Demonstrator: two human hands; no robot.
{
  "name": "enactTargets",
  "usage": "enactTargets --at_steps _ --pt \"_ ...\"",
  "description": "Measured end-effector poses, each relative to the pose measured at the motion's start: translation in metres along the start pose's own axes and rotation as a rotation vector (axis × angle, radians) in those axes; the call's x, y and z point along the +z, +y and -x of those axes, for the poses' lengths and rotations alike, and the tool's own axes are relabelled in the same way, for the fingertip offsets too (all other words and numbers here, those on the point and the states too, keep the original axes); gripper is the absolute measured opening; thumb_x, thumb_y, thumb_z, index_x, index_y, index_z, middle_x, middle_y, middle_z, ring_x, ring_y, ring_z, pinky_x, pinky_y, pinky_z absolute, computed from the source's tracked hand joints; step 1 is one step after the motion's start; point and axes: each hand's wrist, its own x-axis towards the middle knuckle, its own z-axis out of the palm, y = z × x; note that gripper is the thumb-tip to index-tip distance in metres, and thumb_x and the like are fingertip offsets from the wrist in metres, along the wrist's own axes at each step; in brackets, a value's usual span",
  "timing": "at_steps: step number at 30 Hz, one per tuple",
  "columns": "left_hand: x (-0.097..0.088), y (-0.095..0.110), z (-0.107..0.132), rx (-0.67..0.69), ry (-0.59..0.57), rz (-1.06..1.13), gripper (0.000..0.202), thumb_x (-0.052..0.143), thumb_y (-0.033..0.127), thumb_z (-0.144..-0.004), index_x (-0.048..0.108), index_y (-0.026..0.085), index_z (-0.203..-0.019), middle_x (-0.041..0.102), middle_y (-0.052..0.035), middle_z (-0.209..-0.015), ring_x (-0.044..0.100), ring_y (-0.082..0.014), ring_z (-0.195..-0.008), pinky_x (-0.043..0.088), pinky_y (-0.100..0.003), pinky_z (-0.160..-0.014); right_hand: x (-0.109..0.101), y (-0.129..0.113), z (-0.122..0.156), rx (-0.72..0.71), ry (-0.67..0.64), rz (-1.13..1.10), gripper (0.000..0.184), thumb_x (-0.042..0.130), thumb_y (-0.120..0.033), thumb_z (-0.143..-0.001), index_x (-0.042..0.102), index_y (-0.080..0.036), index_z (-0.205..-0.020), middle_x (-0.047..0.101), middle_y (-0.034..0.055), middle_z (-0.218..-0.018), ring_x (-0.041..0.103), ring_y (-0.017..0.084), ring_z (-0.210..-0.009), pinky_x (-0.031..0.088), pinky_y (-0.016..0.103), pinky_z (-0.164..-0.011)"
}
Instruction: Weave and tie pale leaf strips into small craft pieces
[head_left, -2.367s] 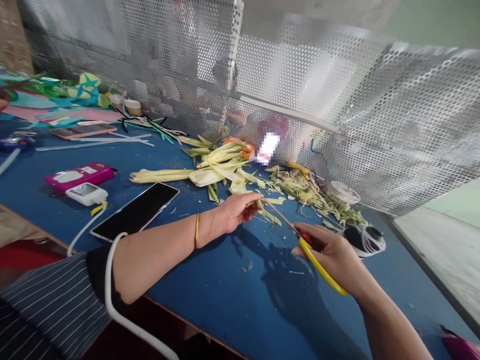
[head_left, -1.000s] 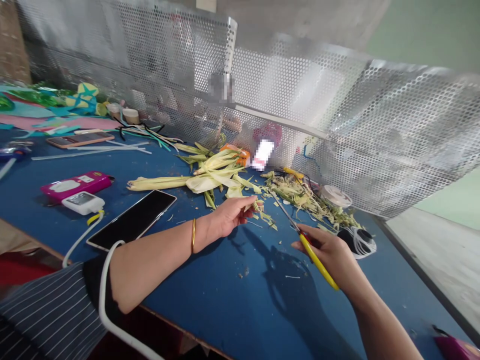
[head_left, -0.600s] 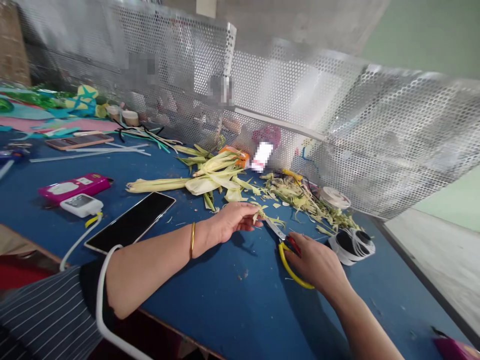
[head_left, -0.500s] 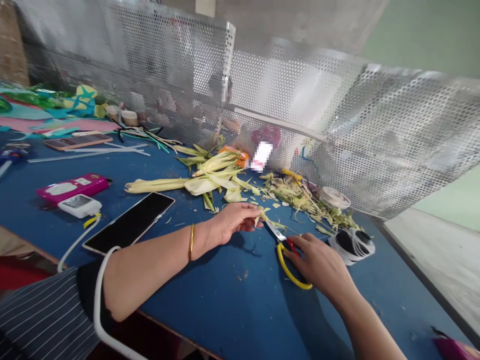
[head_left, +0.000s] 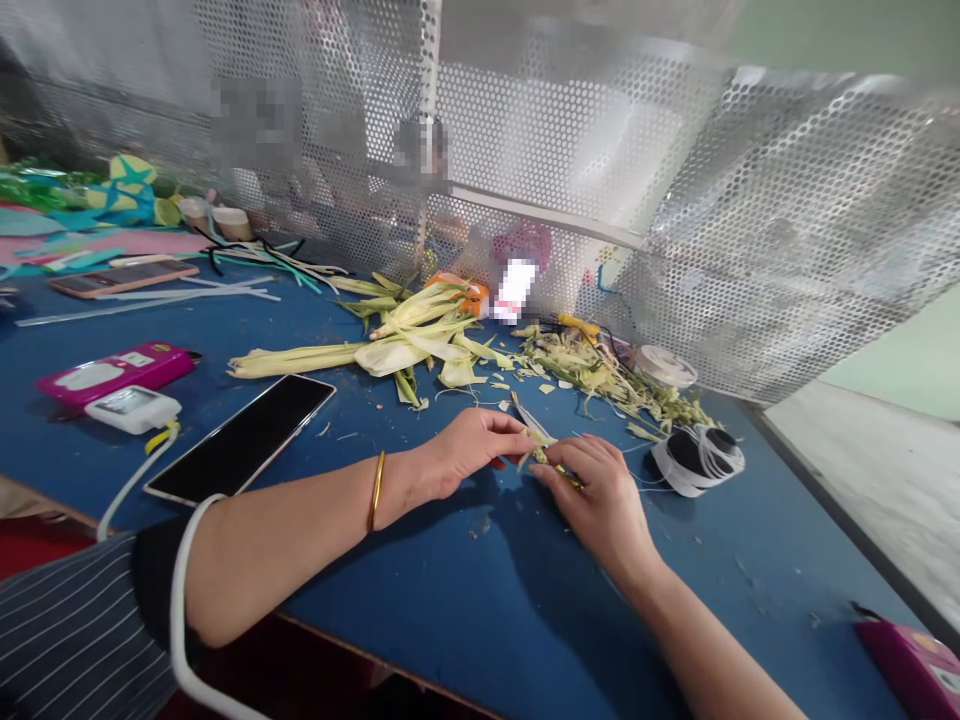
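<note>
Blue tabletop [head_left: 420, 600] holds cut scraps [head_left: 600, 375] and larger, seemingly untrimmed husks [head_left: 386, 358] as left hand [head_left: 472, 445] and right hand [head_left: 604, 495] pinch a husk strip [head_left: 539, 455] between them, apparently mid-work, scissors [head_left: 531, 418] partly hidden.

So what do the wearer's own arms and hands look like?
Left hand: ungloved, plain gold-coloured bangle at the wrist. Left sleeve is dark blue with thin pale stripes, ending in a black cuff. A thick white cable runs by the cuff. Right hand: ungloved, no bangle or sleeve in view on that side.
</note>
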Motion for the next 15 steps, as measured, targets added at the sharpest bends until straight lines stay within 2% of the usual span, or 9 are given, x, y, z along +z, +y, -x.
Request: enactTargets --at_steps 5,8,12,15 --pt "0.0028 -0.0037 -0.0021 0.090 0.029 0.000 0.010 0.075 0.025 -0.069 0.074 0.016 -0.069 0.064 -0.0015 -0.065 0.053 -0.0119 -0.064 0.042 -0.027 -0.068 -0.0006 -0.0028 0.0002 0.058 0.010 -0.046 0.029 0.048 -0.033 -0.098 0.066 -0.022 -0.078 0.069 0.0021 -0.071 0.063 0.018 -0.070 0.042 0.035 -0.086" --pt "0.0042 -0.0050 -0.0036 0.124 0.061 0.000 0.008 0.075 0.023 -0.068 0.075 0.015 -0.070 0.066 -0.0025 -0.066 0.055 -0.0128 -0.065 0.045 -0.028 -0.071 -0.0028 -0.0061 -0.0003 0.132 0.008 -0.069 0.031 0.049 -0.031 -0.095 0.064 -0.021 -0.069 0.065 0.0010 -0.062 0.060 0.018 -0.064 0.042 0.030 -0.074" --pt "0.0052 -0.0025 -0.0029 0.042 0.070 0.079 0.008 0.077 0.022 -0.066 0.073 0.014 -0.066 0.066 -0.0027 -0.065 0.057 -0.0125 -0.065 0.047 -0.029 -0.073 -0.0036 -0.0096 -0.0003 0.289 -0.046 -0.224 0.037 0.049 -0.036 -0.093 0.062 -0.020 -0.063 0.062 -0.0003 -0.058 0.057 0.015 -0.057 0.039 0.025 -0.058" --pt "0.0045 -0.0004 -0.0022 -0.022 0.050 0.116 0.010 0.079 0.022 -0.065 0.072 0.014 -0.065 0.066 -0.0025 -0.064 0.057 -0.0119 -0.064 0.048 -0.028 -0.073 -0.0026 -0.0083 -0.0003 0.387 -0.080 -0.298 0.038 0.049 -0.040 -0.093 0.064 -0.019 -0.065 0.063 -0.0007 -0.059 0.056 0.014 -0.056 0.039 0.025 -0.055"
